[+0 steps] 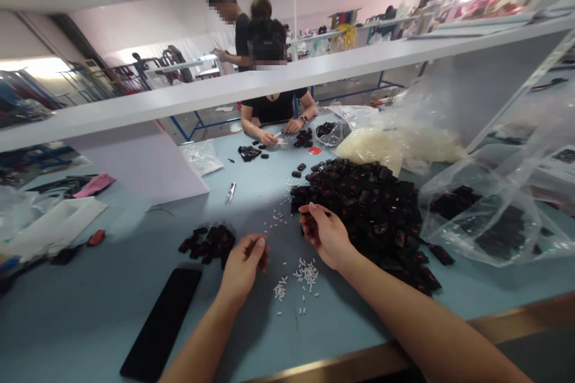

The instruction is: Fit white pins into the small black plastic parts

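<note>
My left hand (245, 264) hovers over the blue table (90, 311) with its fingers curled together in a pinch; what they hold is too small to make out. Just left of it lies a small pile of black parts (209, 242). My right hand (324, 232) reaches to the near edge of a big heap of black parts with red marks (368, 203), its fingers bent and touching a black part there. Small white pieces (305, 274) are scattered on the table between and below both hands.
A black phone (164, 320) lies at the front left. Clear plastic bags of black parts (485, 215) and white parts (381, 143) sit to the right. Tweezers (230, 191) lie mid-table. A person across the table (274, 111) works on black parts under a white shelf (224, 93).
</note>
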`<state>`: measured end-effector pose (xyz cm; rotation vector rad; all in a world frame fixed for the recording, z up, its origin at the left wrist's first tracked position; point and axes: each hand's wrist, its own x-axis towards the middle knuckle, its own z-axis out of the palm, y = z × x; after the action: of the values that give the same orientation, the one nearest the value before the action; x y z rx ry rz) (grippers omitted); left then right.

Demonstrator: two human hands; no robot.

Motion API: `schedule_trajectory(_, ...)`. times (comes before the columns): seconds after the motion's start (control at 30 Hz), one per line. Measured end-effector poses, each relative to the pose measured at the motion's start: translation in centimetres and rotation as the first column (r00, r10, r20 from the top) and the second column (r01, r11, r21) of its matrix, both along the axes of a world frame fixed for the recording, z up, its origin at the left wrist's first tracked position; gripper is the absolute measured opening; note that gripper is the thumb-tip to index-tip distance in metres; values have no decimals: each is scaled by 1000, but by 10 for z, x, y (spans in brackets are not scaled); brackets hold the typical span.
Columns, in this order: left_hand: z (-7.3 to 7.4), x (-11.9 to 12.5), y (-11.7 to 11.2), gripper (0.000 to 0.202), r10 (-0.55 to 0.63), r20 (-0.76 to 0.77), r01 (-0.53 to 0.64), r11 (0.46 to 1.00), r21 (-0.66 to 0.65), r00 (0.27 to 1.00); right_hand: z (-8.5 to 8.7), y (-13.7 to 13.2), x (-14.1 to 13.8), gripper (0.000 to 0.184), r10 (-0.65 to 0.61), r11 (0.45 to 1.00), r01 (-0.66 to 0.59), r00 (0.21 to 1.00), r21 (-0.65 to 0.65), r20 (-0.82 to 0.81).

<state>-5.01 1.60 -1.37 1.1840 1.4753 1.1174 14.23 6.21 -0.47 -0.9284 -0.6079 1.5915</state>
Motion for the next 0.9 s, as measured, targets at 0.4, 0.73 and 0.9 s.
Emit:
schedule_trajectory(0.4, -4, -42, 4, 62, 137, -978, -92, 988, 123, 158, -6, -12, 3, 56, -170, 780, -318, 721, 539, 672)
schedule_trajectory(0.73, -19, -41, 11, 61, -31, -989, -12, 999, -33, 144, -2, -19, 4, 48, -205, 680, -436, 659, 589, 724)
schedule_trajectory(0.9, -13, -39, 9, 39, -6, -992, 83, 997, 4, 125, -3, -20, 4, 44, -200, 654, -463, 656, 598, 727)
